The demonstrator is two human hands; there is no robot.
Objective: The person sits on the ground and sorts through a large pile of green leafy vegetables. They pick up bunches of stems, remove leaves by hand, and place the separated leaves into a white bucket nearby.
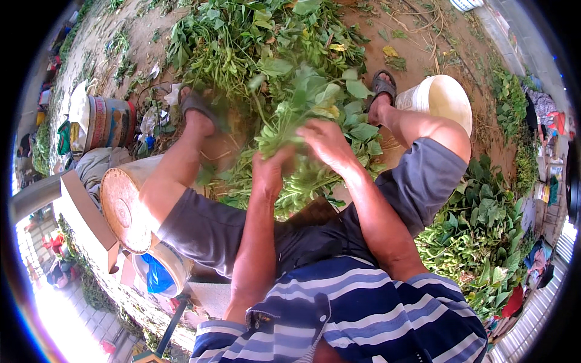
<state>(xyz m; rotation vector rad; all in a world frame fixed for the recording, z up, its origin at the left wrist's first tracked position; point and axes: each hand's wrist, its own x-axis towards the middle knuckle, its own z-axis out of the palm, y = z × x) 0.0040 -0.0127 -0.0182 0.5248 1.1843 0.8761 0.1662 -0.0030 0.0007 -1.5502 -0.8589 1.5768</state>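
Between my knees I hold up a leafy green bean plant [284,124] with clusters of plump pods, partly smeared by motion. My left hand [270,169] is closed around its lower part, just below the pods. My right hand [327,144] is beside it, with curled fingers gripping the plant's stems and leaves from the right. Beneath both hands, more loose green pods [302,187] lie between my legs. A large heap of uprooted bean plants [224,45] spreads over the ground in front of me.
A white bucket [451,100] lies tipped by my right leg. An upturned pale tub [124,209] and a bucket with a blue bag [158,272] are at my left. Farther left stands a striped bucket [109,121]. Another plant heap [478,236] is at right.
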